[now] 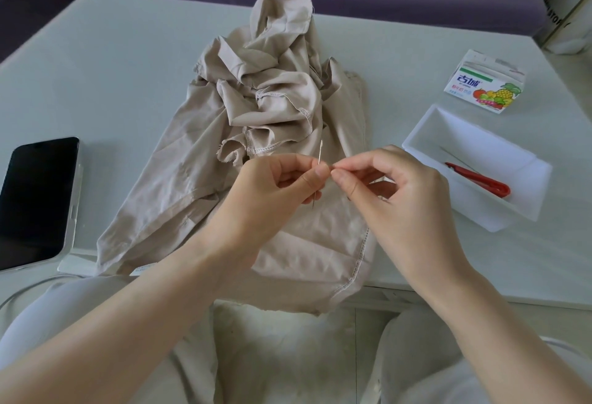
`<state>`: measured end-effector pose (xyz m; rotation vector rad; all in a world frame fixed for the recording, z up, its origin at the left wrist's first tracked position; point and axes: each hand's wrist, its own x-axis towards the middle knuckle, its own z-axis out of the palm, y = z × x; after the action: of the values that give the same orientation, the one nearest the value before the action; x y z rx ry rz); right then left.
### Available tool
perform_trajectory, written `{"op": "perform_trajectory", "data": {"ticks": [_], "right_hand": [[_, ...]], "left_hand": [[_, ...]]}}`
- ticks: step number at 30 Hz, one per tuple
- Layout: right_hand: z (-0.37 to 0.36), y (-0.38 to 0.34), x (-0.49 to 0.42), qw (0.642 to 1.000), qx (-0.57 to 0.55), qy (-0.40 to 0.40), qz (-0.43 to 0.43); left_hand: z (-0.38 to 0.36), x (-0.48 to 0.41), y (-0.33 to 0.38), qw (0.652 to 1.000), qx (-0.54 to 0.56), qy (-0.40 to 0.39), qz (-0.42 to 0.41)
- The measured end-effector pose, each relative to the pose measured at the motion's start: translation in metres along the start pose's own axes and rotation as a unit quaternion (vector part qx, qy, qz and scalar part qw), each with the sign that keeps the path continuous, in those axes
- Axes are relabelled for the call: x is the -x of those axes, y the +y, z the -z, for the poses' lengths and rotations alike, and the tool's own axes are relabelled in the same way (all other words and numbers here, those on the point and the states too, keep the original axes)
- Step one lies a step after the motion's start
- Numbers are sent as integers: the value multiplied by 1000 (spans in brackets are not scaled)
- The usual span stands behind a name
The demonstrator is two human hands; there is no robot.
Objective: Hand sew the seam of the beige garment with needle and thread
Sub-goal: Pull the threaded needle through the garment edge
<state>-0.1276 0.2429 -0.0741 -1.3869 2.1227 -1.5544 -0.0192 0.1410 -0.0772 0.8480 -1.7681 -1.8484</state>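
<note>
Needle (320,151): held in the air over the spread lower part of the beige garment (288,99), near the table's (128,67) front edge; both ends show past the fingers.
Long axis: close to upright in the view, leaning slightly; the upper end points away towards the crumpled cloth, the lower end towards the lap.
Left hand (282,179): thumb and forefinger closed narrowly on the needle's mid-shaft, the other fingers curled beneath.
Right hand (394,185): thumb and forefinger tips pinched together just beside the needle, as if on a thread end, though the thread itself is too fine to see.
Needle handling: light, stiff and slick, sharp at one end; best taken mid-shaft, as it is here.
Garment handling: soft and limp, heaped at the far end, its hem hanging over the table edge; likely to slide, so grip it close beside the overlocked seam.
Around: smartphone (35,198) to the left; to the right, a white plastic box (426,134) holding a red tool (480,179), and a drink carton (483,86).
</note>
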Motion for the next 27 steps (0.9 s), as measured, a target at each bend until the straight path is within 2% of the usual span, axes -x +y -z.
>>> {"op": "perform_trajectory", "data": {"ticks": [3,12,27], "right_hand": [[2,-1,0,999,-7,26,-20],[2,-16,2,970,-193,57,-138],[-3,-17,5,967,-205,61,-138]], "left_hand": [[0,1,1,1000,16,0,7],[-1,5,3,999,33,-15,13],[0,5,1,999,28,-32,7]]}}
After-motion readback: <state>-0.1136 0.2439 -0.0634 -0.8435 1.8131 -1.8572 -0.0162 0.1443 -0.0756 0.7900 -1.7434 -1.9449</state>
